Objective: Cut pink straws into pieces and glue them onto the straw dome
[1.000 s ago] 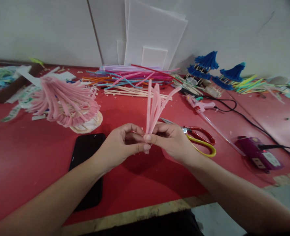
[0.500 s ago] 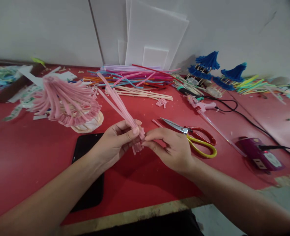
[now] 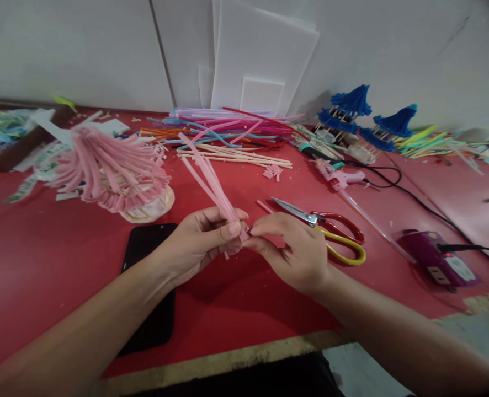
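A bundle of pink pipe cleaners (image 3: pixel 211 184) slants up and leftward from between my hands. My left hand (image 3: pixel 205 234) is closed around it near its lower end, thumb on top. At that lower end, the thumb and fingertips of my right hand (image 3: pixel 292 245) pinch the pink tips; exactly which strands they grip is partly hidden. Just beyond my right hand lie scissors (image 3: pixel 311 218) with one red and one yellow handle, blades pointing left. A short pink piece (image 3: pixel 264 207) rests by the blade tip. Under my left forearm is a black phone (image 3: pixel 149 248).
A pink pipe-cleaner canopy model (image 3: pixel 107 171) stands at left. Coloured pipe cleaners (image 3: pixel 228 124) and pale sticks (image 3: pixel 244 157) lie at the back, with small pink cuttings (image 3: pixel 272 172). To the right are a pink glue gun (image 3: pixel 338 177), blue roof models (image 3: pixel 352 102) and a purple power box (image 3: pixel 439 259).
Both hands and the pink bundle have shifted slightly to the right. The bundle's top has dropped a little and moved right. Other things on the table stay where they were.
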Available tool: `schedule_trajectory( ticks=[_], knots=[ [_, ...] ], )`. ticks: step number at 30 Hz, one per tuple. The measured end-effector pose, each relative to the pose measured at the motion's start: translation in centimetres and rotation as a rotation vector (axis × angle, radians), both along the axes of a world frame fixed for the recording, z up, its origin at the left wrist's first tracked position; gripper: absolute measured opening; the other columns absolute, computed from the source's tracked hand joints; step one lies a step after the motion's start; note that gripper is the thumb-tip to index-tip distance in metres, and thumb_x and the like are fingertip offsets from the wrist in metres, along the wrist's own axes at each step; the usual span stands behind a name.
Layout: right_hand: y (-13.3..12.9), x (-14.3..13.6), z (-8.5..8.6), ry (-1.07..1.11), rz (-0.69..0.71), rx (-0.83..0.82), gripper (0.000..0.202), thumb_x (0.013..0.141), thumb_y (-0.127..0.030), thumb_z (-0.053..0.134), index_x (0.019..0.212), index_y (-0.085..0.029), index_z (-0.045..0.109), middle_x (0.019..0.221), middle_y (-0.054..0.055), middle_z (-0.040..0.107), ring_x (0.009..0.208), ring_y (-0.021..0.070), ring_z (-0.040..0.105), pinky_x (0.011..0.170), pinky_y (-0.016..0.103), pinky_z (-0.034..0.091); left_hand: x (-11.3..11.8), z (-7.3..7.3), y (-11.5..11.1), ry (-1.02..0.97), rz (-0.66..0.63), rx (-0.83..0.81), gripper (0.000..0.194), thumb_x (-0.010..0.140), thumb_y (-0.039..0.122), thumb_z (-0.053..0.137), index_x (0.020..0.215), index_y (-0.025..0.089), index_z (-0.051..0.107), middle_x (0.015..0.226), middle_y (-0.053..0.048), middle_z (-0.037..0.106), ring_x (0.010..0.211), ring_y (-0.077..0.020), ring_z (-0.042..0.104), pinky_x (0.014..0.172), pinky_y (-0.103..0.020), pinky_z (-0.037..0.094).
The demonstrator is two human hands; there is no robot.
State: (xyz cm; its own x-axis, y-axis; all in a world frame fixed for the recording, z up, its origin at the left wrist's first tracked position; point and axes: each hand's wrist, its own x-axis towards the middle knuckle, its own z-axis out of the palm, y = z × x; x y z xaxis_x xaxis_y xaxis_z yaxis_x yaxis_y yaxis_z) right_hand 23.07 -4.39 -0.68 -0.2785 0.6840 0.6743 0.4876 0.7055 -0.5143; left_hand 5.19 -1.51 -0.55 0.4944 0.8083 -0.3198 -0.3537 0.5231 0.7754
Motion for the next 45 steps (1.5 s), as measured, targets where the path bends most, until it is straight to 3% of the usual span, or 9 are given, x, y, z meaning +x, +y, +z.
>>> schedule_trajectory(
  ticks=[5, 13, 17, 20, 22, 26, 28, 36, 45],
  knots=[
    [0.1, -0.1, 0.0, -0.007, 0.003, -0.040, 0.003, 0.086, -0.018, 0.066, 0.087, -0.019, 0.063, 0.081, 0.001, 0.074, 0.073, 0.0104, 0.069, 0.071, 0.020, 0.055, -0.1, -0.1, -0.1, -0.045, 0.037, 0.055, 0.028, 0.061, 0.027, 0.089, 0.084, 0.019, 0.077, 0.070, -0.002, 0.073, 0.058, -0.0098, 0.065, 0.052, -0.015, 0.053],
    [0.0, -0.4, 0.5, 0.244, 0.192, -0.582, 0.015, 0.091, -0.027, 0.057, 0.087, -0.016, 0.066, 0.075, 0.001, 0.071, 0.064, 0.0077, 0.066, 0.057, 0.016, 0.052, 0.1, -0.3, -0.3, -0.011, 0.078, 0.289, 0.011, 0.071, 0.023, 0.083, 0.080, 0.022, 0.076, 0.068, 0.001, 0.071, 0.059, -0.0098, 0.065, 0.055, -0.017, 0.053],
    [0.3, -0.3, 0.7, 0.194, 0.306, -0.770, 0.026, 0.096, -0.028, 0.047, 0.080, -0.016, 0.064, 0.076, 0.003, 0.070, 0.068, 0.0093, 0.067, 0.063, 0.019, 0.055, -0.3, -0.9, -0.2, 0.068, 0.030, 0.338, 0.015, 0.074, 0.025, 0.080, 0.088, 0.020, 0.076, 0.067, -0.001, 0.070, 0.059, -0.0130, 0.064, 0.057, -0.024, 0.055],
    [0.3, -0.3, 0.8, 0.184, 0.320, -0.827, 0.029, 0.097, -0.029, 0.045, 0.078, -0.016, 0.063, 0.071, 0.002, 0.069, 0.061, 0.0086, 0.066, 0.055, 0.018, 0.051, -0.4, -1.1, -0.1, 0.120, 0.021, 0.297, 0.023, 0.073, 0.027, 0.081, 0.094, 0.019, 0.076, 0.071, -0.002, 0.072, 0.060, -0.0137, 0.065, 0.058, -0.025, 0.055],
    [0.2, -0.3, 0.5, 0.113, 0.244, -0.734, 0.027, 0.096, -0.026, 0.045, 0.076, -0.017, 0.061, 0.067, 0.000, 0.068, 0.057, 0.0073, 0.063, 0.054, 0.018, 0.048, -0.2, -1.1, 0.0, 0.116, 0.058, 0.257, 0.028, 0.070, 0.026, 0.083, 0.096, 0.019, 0.074, 0.075, -0.002, 0.074, 0.063, -0.0133, 0.066, 0.059, -0.024, 0.056],
    [0.0, -0.5, -0.3, -0.237, -0.036, -0.296, 0.023, 0.093, -0.020, 0.045, 0.074, -0.016, 0.058, 0.064, 0.002, 0.066, 0.054, 0.0098, 0.056, 0.054, 0.023, 0.037, 0.5, -1.2, 0.0, 0.099, 0.197, 0.176, 0.032, 0.064, 0.021, 0.087, 0.091, 0.017, 0.070, 0.076, -0.001, 0.075, 0.071, -0.0134, 0.070, 0.066, -0.021, 0.057],
    [0.0, -0.5, -0.7, -0.366, -0.115, -0.186, 0.024, 0.093, -0.020, 0.043, 0.077, -0.015, 0.060, 0.065, 0.004, 0.066, 0.054, 0.0121, 0.055, 0.054, 0.026, 0.034, 0.6, -1.3, -0.1, 0.123, 0.232, 0.170, 0.027, 0.064, 0.021, 0.087, 0.081, 0.015, 0.066, 0.074, -0.001, 0.075, 0.073, -0.0137, 0.071, 0.067, -0.020, 0.057],
    [1.1, 0.4, 0.0, -0.244, 0.131, -0.280, 0.018, 0.095, -0.022, 0.053, 0.079, -0.018, 0.061, 0.073, -0.001, 0.068, 0.062, 0.0076, 0.059, 0.059, 0.018, 0.040, 0.5, -0.4, -0.1, 0.095, 0.189, 0.173, 0.030, 0.065, 0.023, 0.086, 0.083, 0.014, 0.063, 0.064, 0.001, 0.071, 0.055, -0.0096, 0.065, 0.054, -0.017, 0.054],
    [1.0, 0.9, -0.4, -0.184, -0.007, 0.010, 0.009, 0.089, -0.025, 0.063, 0.083, -0.018, 0.064, 0.073, 0.000, 0.071, 0.067, 0.0096, 0.064, 0.067, 0.020, 0.046, 0.5, -0.2, -0.2, 0.022, 0.124, 0.111, 0.034, 0.062, 0.024, 0.088, 0.081, 0.014, 0.061, 0.058, 0.004, 0.068, 0.048, -0.0075, 0.061, 0.048, -0.015, 0.050]
  ],
)
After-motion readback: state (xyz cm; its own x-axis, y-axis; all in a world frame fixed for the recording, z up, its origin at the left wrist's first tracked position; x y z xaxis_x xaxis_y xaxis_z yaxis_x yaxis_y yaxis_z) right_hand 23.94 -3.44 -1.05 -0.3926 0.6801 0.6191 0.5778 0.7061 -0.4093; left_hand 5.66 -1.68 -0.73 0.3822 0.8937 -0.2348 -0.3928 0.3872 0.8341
